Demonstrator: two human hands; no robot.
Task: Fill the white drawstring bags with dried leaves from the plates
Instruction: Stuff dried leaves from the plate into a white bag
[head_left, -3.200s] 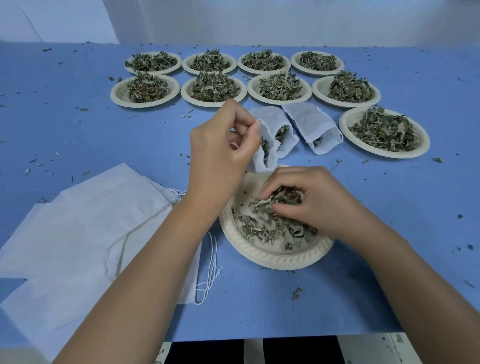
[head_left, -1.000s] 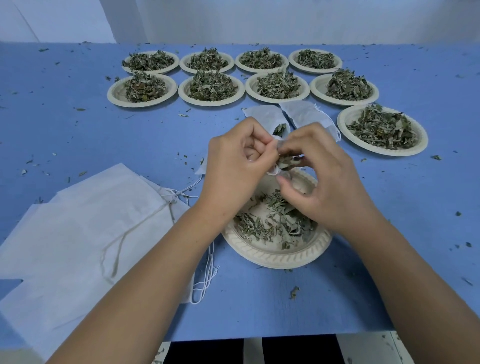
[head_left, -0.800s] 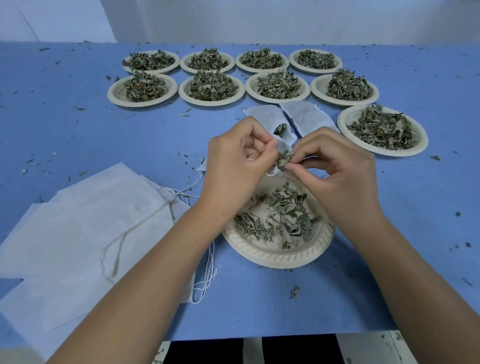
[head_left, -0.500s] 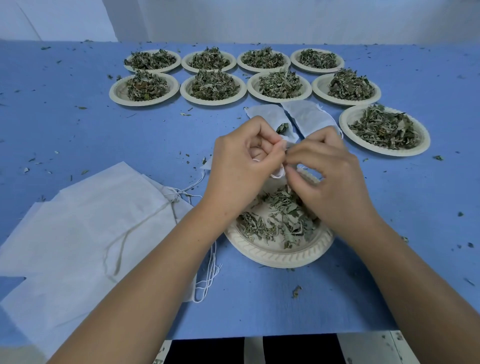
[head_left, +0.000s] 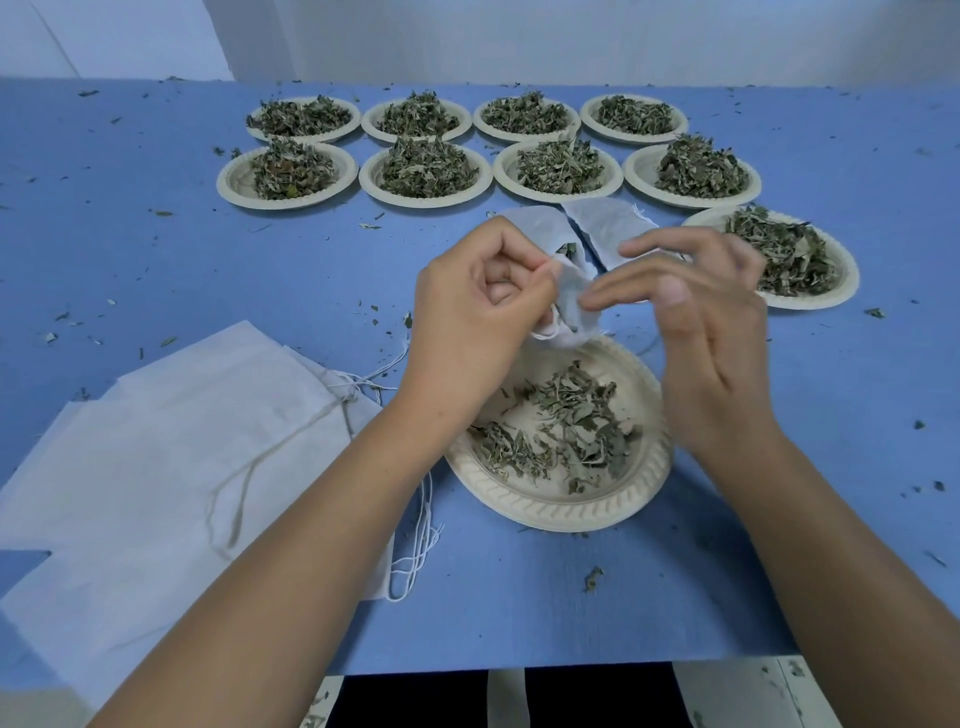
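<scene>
White cloth lies flat at the near left of the blue table (head_left: 130, 260): a stack of unfilled drawstring bags (head_left: 171, 457), their strings trailing toward the middle. Just right of it, the left hand (head_left: 478, 322) has its grip pinched on the mouth of the bag being filled (head_left: 570, 304), thumb against forefinger, holding the opening up above the far edge of the near plate (head_left: 561, 512). That hold is the same as half a second ago.

The change is on the other side. The right hand (head_left: 696, 332), whose fingertips were then bunched at the bag's mouth with a pinch of leaves, now has its grip spread and holds nothing, fingers loose beside the cloth. I judge that pinch has gone into the bag, so one more small load is done.

A thin scatter of dried leaves (head_left: 566, 431) is left on the near plate, enough for a few more pinches. A second bag (head_left: 602, 228) lies just behind the hands, and another plate (head_left: 810, 304) at the right is well heaped. So are the far plates (head_left: 426, 202) in two rows, so most of the task is ahead.
</scene>
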